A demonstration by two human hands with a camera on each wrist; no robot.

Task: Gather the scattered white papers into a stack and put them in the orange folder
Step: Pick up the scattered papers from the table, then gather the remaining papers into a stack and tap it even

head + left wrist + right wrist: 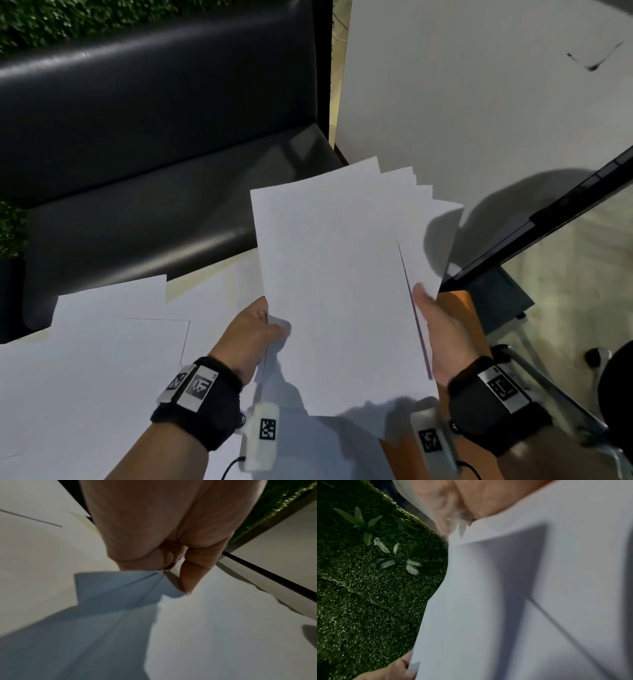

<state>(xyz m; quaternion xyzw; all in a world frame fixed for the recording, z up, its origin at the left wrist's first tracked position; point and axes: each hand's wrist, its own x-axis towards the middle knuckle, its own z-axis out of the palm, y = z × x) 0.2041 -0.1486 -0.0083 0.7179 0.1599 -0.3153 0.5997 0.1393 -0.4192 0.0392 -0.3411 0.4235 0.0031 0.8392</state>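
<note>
A fanned bundle of several white papers [337,281] is held up above the table, its far corners splayed to the right. My left hand [255,330] pinches its left edge, thumb on top; the left wrist view shows the thumb [192,574] pressed on the sheet [231,635]. My right hand [435,329] grips the right edge, and in the right wrist view the papers [522,601] fill the frame below it. The orange folder [460,308] lies under the bundle at the right, mostly hidden. More white sheets [102,342] lie scattered on the table to the left.
A dark leather bench [154,137] runs behind the table. A white board [479,85] stands at the back right, and a black bar [548,219] slants across the right. Green foliage wall [368,574] lies beyond. A chair's metal frame [555,394] is at lower right.
</note>
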